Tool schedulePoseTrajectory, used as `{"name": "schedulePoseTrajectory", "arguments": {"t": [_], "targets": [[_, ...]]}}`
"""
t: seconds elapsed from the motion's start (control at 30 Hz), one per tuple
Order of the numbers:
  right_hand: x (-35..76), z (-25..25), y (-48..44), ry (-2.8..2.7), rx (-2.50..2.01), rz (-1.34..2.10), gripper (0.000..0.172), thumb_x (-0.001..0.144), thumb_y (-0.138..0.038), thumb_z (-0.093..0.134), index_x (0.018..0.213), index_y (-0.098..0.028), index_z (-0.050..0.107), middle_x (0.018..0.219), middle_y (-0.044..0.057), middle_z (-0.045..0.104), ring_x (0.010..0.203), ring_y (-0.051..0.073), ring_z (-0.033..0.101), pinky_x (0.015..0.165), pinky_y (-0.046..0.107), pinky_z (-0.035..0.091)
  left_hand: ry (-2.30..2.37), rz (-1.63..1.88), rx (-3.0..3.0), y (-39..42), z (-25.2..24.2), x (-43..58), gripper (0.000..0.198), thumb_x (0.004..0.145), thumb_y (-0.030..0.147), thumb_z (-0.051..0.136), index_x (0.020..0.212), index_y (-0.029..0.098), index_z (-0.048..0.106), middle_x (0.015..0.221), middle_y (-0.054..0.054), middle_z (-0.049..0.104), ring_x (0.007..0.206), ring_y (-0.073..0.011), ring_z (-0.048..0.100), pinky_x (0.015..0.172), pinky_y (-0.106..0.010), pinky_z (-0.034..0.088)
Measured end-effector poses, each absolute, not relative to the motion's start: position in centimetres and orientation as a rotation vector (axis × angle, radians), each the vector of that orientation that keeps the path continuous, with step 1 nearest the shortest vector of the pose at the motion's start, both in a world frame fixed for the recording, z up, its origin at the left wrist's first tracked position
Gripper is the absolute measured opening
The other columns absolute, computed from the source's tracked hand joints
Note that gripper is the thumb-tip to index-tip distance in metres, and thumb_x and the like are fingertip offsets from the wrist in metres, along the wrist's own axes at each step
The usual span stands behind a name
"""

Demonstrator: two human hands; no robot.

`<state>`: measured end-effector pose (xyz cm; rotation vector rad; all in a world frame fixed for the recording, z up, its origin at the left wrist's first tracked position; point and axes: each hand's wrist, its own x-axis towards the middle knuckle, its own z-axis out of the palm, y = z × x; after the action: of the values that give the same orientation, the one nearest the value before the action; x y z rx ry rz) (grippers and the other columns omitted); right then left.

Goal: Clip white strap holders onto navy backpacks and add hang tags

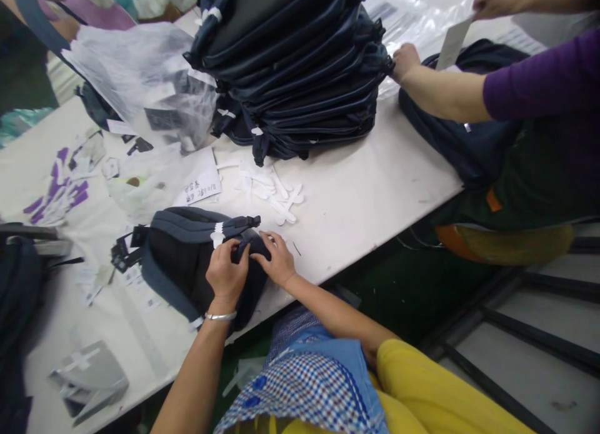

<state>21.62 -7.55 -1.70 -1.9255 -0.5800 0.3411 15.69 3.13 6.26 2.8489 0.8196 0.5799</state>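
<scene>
A dark navy backpack (180, 265) lies on the white table before me, its straps upward. My left hand (227, 268), with a silver bangle at the wrist, pinches dark fabric at the backpack's near right end. Close beside it, my right hand (276, 259) has its fingers closed on the same dark strap end. A white tag (218, 235) is wrapped around the shoulder strap just above my left hand. A black buckle (248, 221) sits at the end of that strap, beyond my fingers.
A tall stack of navy backpacks (300, 77) stands at the back. White paper strips (281, 202) and purple strips (59, 193) lie scattered. A grey tape dispenser-like object (91, 378) sits lower left. A co-worker in a purple sleeve (544, 77) handles another backpack (440, 131).
</scene>
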Motion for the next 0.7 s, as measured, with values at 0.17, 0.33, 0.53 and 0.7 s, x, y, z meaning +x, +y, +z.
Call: {"name": "schedulePoseTrajectory", "arguments": {"t": [0.17,0.33,0.53,0.7], "targets": [[23.3,-3.2,-7.4,-0.794,-1.887,0.426,0.068,0.086,-0.051,0.063,0.144,-0.021,0.042,0.116,0.01,0.057,0.105,0.022,0.056,0.089,0.031,0.05,0.73,0.546,2.824,3.2,6.2,15.7,0.036,0.085,0.046,0.064,0.106,0.017,0.065,0.077,-0.001,0.06,0.071,-0.014,0.056,0.071,-0.024,0.043],[23.0,-4.0,-8.6,-0.853,-1.802,0.442,0.032,0.094,-0.04,0.056,0.121,-0.027,0.066,0.09,0.002,0.059,0.084,0.014,0.057,0.075,0.023,0.046,0.575,0.501,2.82,2.8,5.9,14.8,0.035,0.087,0.045,0.062,0.109,0.018,0.067,0.078,-0.003,0.062,0.073,-0.0147,0.057,0.073,-0.024,0.044],[23.4,-3.9,-11.4,-1.038,-1.919,0.275,0.025,0.093,-0.041,0.057,0.098,-0.024,0.074,0.079,0.003,0.061,0.084,0.017,0.056,0.099,0.037,0.038,0.514,0.443,2.836,1.3,5.0,14.1,0.036,0.085,0.047,0.063,0.108,0.02,0.068,0.077,-0.002,0.064,0.071,-0.0141,0.058,0.071,-0.024,0.044],[25.4,-4.2,-12.9,-1.106,-1.91,0.337,0.029,0.092,-0.041,0.056,0.079,-0.021,0.072,0.083,0.005,0.063,0.085,0.017,0.056,0.088,0.033,0.043,0.633,0.253,2.876,-0.7,4.2,13.8,0.053,0.087,0.046,0.06,0.134,0.022,0.054,0.103,-0.008,0.068,0.09,-0.021,0.06,0.078,-0.029,0.046]]}}
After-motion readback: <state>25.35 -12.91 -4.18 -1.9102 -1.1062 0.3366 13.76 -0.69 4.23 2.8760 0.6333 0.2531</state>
